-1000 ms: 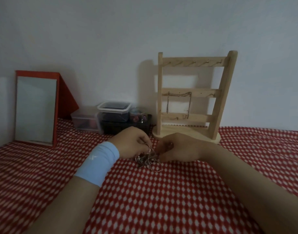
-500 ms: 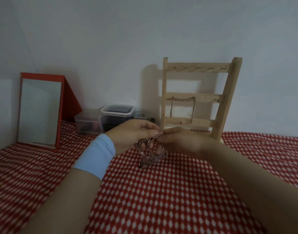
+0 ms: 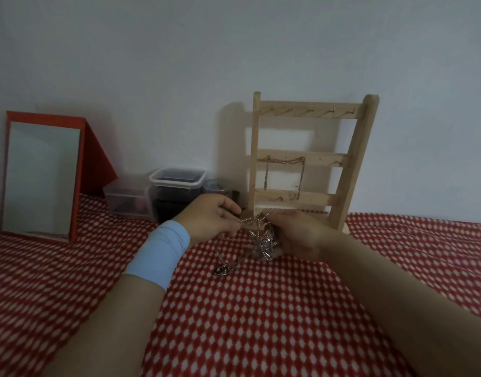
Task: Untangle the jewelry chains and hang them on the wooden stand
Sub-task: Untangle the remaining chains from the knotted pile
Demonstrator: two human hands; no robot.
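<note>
Tangled chains are being pinched by fingers of left hand and right hand, near wooden stand.

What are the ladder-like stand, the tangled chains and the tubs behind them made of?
Stand: looks like bare pale wood, matte, with faint grain on the rails.
Chains: seemingly silvery metal, with small bright glints on the links.
Tubs: probably clear plastic, since dark contents show through the walls.
</note>
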